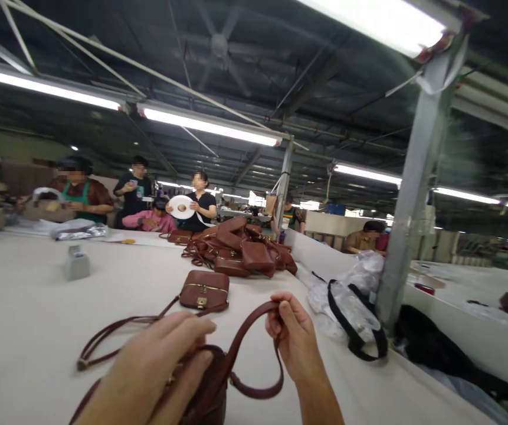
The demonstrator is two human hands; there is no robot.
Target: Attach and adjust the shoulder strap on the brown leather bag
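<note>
A brown leather bag (pixel 207 383) is held at the near edge of the white table (pixel 28 307), its strap (pixel 254 330) lifted clear by the right hand (pixel 295 339).

The left hand (pixel 156 366) is laid over the top of the bag with fingers loosely curled, apparently steadying it; whether anything is gripped beneath cannot be told, since the palm hides the opening and the bag's lower part is cut off by the frame. The strap is pinched near its crest between the right thumb and fingertips, so that the loop stands upright. A second small bag (pixel 204 290) lies flat just beyond, its strap trailing left. A pile of similar bags (pixel 240 251) is heaped farther back, with a grey block (pixel 76 262) at left and clear plastic wrapping (pixel 351 301) beside the post. Other people are seen at the far side, one holding a white roll (pixel 182 207).
</note>
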